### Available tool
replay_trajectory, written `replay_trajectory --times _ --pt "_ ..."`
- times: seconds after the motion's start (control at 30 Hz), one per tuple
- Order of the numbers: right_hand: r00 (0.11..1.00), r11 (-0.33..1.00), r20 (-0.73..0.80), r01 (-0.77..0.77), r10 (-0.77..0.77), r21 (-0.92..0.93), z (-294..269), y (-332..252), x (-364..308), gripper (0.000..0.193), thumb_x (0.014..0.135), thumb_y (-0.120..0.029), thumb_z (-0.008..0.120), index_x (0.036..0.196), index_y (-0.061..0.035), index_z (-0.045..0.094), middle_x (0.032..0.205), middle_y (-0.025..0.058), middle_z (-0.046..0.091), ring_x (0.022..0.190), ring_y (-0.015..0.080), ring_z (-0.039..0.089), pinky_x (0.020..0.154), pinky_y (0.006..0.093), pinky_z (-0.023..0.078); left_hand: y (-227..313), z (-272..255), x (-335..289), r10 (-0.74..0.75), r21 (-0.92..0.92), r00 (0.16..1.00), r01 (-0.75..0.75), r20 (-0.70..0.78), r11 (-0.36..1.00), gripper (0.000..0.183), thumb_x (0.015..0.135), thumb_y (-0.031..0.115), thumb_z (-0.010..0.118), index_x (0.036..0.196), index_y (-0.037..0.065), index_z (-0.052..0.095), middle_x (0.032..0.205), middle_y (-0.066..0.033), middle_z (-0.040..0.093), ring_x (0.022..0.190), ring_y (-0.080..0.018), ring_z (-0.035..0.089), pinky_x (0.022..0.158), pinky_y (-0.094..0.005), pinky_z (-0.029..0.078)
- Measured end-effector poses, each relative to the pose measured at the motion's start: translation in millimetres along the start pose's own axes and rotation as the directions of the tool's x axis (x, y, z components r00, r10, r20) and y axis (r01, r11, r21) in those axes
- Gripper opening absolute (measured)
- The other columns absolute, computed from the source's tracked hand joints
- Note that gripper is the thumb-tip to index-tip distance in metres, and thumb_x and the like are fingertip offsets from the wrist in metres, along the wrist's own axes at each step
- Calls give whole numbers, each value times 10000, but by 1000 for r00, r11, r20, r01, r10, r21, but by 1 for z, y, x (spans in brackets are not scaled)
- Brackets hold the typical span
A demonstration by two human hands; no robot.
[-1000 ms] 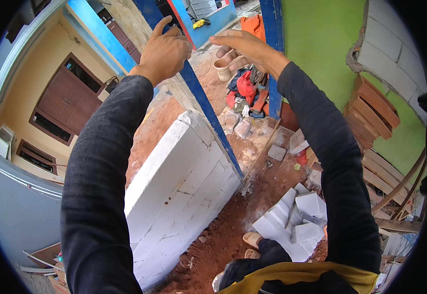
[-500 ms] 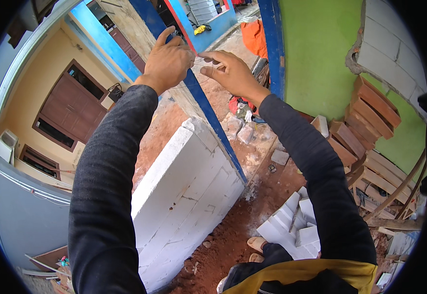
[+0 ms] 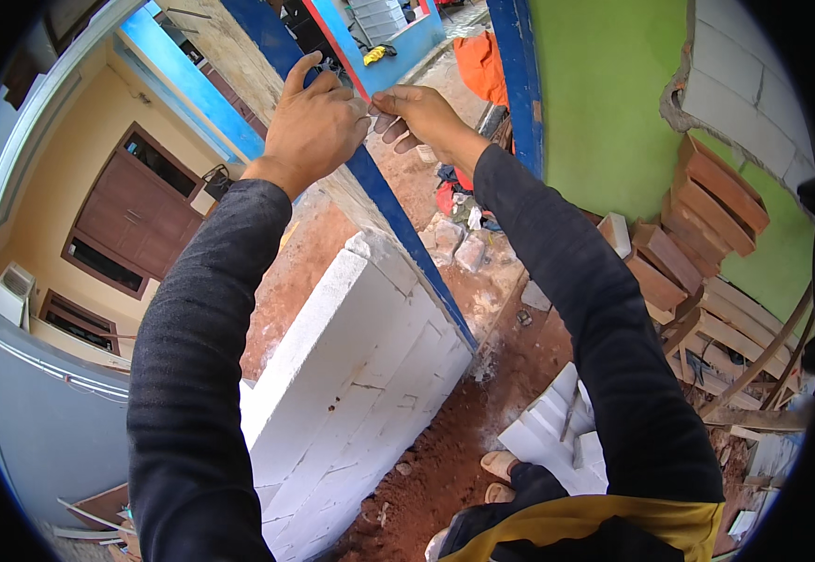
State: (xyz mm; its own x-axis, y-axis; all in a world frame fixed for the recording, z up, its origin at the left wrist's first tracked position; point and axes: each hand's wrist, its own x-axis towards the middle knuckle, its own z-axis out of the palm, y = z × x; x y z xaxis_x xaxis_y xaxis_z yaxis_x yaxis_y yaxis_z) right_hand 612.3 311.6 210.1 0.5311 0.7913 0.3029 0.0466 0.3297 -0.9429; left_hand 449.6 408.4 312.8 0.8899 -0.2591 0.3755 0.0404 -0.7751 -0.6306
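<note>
Both my arms, in dark sleeves, reach up to the blue door post (image 3: 384, 197) above a low white block wall (image 3: 346, 375). My left hand (image 3: 318, 126) is closed by the post, its thumb raised and its fingers curled; what lies inside them is hidden. Just right of it, my right hand (image 3: 426, 120) pinches with thumb and forefinger, the other fingers bent below. The fingertips of both hands almost meet. A thin string runs between them in the earlier picture; now it is barely visible at the pinch.
White blocks (image 3: 552, 431) are piled by my feet on red soil. Wooden boards (image 3: 707, 215) and planks lean at the green wall (image 3: 604, 94) on the right. Rubble and rags lie in the doorway beside an orange sheet (image 3: 482, 67). Brown doors (image 3: 136, 211) stand beyond the wall.
My right hand has moved slightly up and left, closing its fingertips in a pinch beside the left. The left hand has shifted a little left, with its fingers still curled.
</note>
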Motion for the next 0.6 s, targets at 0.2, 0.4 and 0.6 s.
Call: replay_trajectory --times 0.2,0.4,0.6 --pt "998 999 40 -41 41 -3 -6 1 11 355 1043 -434 693 1096 -88 755 946 22 749 749 121 693 638 274 552 -12 -2 -5 126 54 991 -124 -41 991 169 982 176 685 1039 149 842 1028 -31 785 1162 -200 669 1296 -538 214" --pt "1000 995 10 -9 8 104 10 14 20 288 1000 -374 758 1026 -87 775 871 1 745 711 91 649 553 243 421 -21 0 -3 138 -43 990 -139 -13 989 204 932 39 712 1065 120 844 1121 -76 789 1231 -223 676 1298 -560 201" --pt "994 976 -106 9 15 218 29 31 16 188 968 -259 779 919 -78 777 780 -8 719 598 70 516 502 244 324 -20 -5 -2 119 -43 993 -118 26 992 201 1031 88 634 1040 107 834 1127 -76 768 1160 -223 690 1297 -559 190"
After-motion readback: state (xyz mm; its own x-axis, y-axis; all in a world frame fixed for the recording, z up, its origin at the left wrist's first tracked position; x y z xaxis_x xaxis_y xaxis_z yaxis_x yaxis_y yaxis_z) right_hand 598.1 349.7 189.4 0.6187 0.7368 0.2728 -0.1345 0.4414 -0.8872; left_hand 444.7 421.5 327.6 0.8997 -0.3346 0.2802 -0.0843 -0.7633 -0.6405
